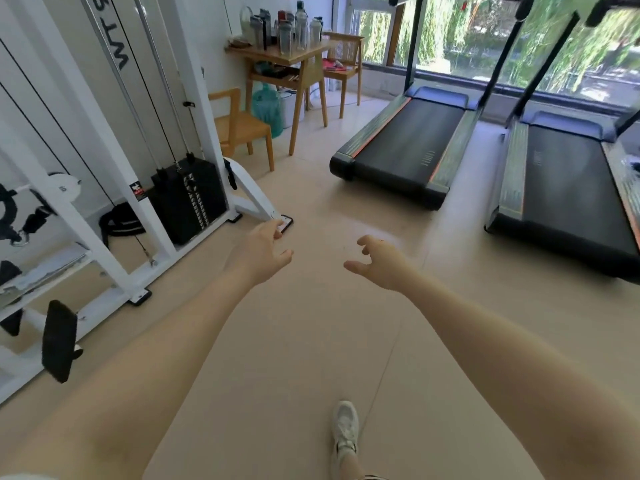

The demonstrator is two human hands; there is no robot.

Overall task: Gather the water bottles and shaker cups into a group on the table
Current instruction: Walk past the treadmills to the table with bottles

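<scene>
Several water bottles and shaker cups (287, 29) stand close together on a small wooden table (304, 51) at the far end of the room. They are clear and grey with dark lids. My left hand (263, 252) and my right hand (379, 263) are stretched out over the floor, far short of the table. Both hold nothing, with fingers loosely curled.
A white cable machine with a black weight stack (187, 199) fills the left side. Two treadmills (408, 147) (568, 188) lie at the right by the windows. Wooden chairs (239, 128) (344, 60) flank the table. A green bag (266, 107) sits under it. Beige floor lies ahead; my white shoe (345, 431) is below.
</scene>
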